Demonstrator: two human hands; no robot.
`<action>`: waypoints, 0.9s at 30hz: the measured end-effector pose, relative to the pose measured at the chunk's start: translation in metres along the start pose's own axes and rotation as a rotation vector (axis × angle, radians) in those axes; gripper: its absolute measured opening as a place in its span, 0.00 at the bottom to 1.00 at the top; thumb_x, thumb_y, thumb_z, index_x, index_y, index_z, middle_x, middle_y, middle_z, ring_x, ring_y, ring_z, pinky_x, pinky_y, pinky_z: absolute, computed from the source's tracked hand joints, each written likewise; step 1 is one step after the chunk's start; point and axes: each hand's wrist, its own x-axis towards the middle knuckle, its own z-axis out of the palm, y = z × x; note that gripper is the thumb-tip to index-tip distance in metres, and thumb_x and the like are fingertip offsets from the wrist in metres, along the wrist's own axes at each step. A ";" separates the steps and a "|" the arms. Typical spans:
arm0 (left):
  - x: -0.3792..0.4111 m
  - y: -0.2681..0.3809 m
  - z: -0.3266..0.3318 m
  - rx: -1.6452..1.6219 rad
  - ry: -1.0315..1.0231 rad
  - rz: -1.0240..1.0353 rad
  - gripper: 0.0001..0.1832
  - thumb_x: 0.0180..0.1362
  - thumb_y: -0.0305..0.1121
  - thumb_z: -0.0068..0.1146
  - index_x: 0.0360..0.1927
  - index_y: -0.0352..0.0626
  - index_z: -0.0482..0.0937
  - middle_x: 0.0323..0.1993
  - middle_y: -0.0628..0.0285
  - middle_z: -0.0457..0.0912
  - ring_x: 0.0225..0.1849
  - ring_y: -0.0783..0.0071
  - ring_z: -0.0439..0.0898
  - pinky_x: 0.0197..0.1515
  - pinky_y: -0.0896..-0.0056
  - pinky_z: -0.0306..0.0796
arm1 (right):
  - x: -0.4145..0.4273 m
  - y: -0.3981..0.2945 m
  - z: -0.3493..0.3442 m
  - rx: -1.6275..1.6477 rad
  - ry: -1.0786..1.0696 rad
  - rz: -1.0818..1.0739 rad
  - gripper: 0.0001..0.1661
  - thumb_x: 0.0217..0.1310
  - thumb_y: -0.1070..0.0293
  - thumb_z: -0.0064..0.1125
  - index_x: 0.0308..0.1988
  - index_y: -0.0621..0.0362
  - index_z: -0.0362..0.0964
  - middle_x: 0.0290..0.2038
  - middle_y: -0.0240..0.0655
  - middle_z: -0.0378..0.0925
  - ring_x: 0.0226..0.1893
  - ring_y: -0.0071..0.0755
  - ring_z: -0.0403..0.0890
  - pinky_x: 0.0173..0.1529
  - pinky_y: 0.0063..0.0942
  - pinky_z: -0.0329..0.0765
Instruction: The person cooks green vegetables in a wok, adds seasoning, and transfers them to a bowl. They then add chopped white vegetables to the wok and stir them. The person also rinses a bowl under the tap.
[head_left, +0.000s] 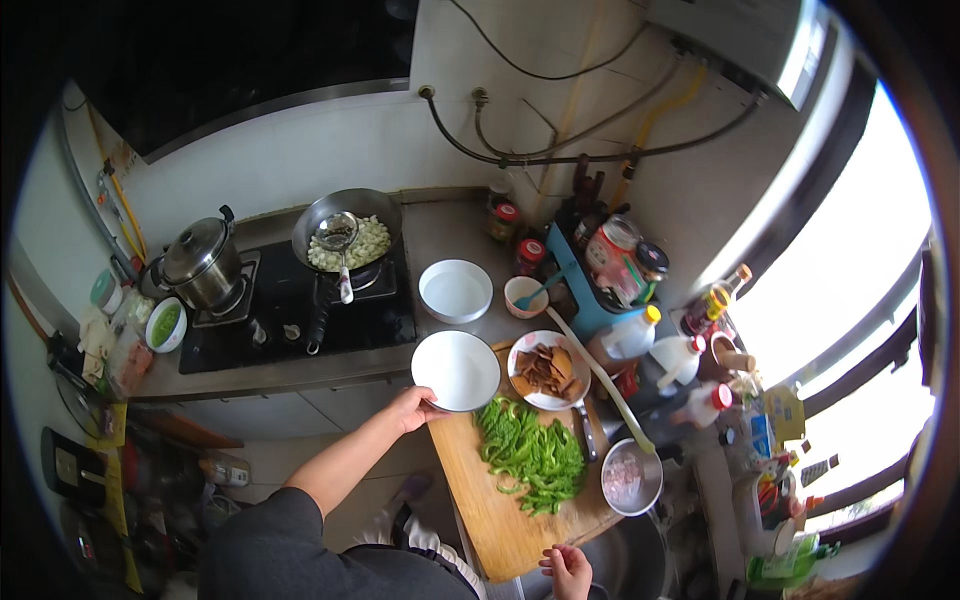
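My left hand grips the rim of an empty white bowl, tilted at the upper left corner of a wooden cutting board. Sliced green peppers lie heaped on the board. Beyond them stands a plate of brown sliced food, with a black-handled knife beside it. Near the board's lower right end is my right hand, fingers curled, with nothing seen in it; whether it is closed is unclear. Another white bowl rests on the counter behind the held one.
On the gas stove stand a wok of chopped pale vegetables with a strainer ladle, and a lidded steel pot. Right of the board are a metal bowl, a long pale green vegetable and several bottles. A sink lies below.
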 end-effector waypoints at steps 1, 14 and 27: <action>0.005 0.005 -0.004 0.009 -0.013 -0.013 0.16 0.43 0.20 0.47 0.39 0.29 0.70 0.36 0.49 0.76 0.41 0.52 0.78 0.46 0.44 0.74 | 0.006 -0.010 0.010 -0.009 -0.021 -0.002 0.10 0.61 0.70 0.52 0.41 0.64 0.71 0.34 0.36 0.78 0.28 0.24 0.78 0.30 0.18 0.74; 0.025 0.041 -0.017 0.394 -0.099 -0.055 0.23 0.50 0.33 0.62 0.50 0.43 0.70 0.43 0.61 0.76 0.40 0.71 0.79 0.40 0.65 0.77 | 0.090 -0.122 0.176 -0.174 -0.352 -0.165 0.11 0.60 0.70 0.53 0.41 0.66 0.70 0.33 0.37 0.79 0.31 0.27 0.82 0.34 0.20 0.78; -0.034 0.067 -0.047 0.320 0.082 -0.010 0.52 0.50 0.45 0.62 0.67 0.45 0.35 0.51 0.50 0.69 0.45 0.61 0.75 0.38 0.57 0.76 | 0.136 -0.183 0.279 -0.201 -0.775 -0.256 0.16 0.61 0.68 0.53 0.44 0.69 0.68 0.33 0.36 0.78 0.31 0.23 0.79 0.36 0.20 0.76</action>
